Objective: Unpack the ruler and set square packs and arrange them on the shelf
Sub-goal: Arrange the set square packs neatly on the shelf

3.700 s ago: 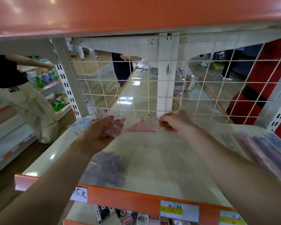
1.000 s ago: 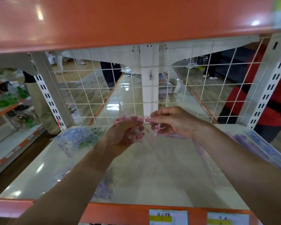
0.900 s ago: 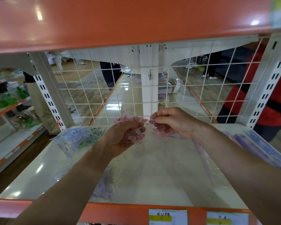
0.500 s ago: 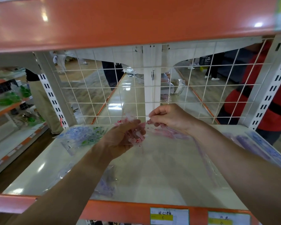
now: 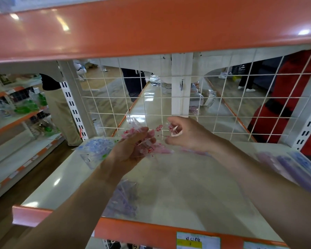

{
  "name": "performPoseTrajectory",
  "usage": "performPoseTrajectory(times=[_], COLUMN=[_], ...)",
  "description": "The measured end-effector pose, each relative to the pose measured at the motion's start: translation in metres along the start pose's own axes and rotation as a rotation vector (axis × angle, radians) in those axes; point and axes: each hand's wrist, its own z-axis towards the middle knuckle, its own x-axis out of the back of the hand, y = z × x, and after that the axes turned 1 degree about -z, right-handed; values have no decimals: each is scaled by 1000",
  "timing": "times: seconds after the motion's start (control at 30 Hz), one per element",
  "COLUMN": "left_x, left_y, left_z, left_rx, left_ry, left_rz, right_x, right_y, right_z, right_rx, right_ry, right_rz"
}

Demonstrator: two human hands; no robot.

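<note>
Aloft between hands: pack (pink)

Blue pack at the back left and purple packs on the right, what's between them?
In the head view, both hands: the left hand grips the pink pack, the right hand pinches its clear edge, over bare shelf.

My left hand grips the pink-printed packs over the white shelf, my right hand pinching their clear wrapper

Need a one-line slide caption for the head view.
Left hand grips pink packs while right hand pinches the clear wrapper over the white shelf.
</note>
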Motion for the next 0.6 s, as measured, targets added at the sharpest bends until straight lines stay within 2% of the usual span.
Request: performPoseTrajectory(times=[0.23,0.4,0.6], left_x=[17,31,60], left_y=[5,11,21], left_z=[-6,-5,-9], left_rx=[-5,6,38], left_ry=[38,38,154], left_rz=[-16,7,-57], right_x=[-13,-24,-36], right_y=[-23,-29,-13], right_z=[6,18,39], right_rx=[110,122,81], right_ry=[-15,-46,-47], right_rz=[-278,-252,-237])
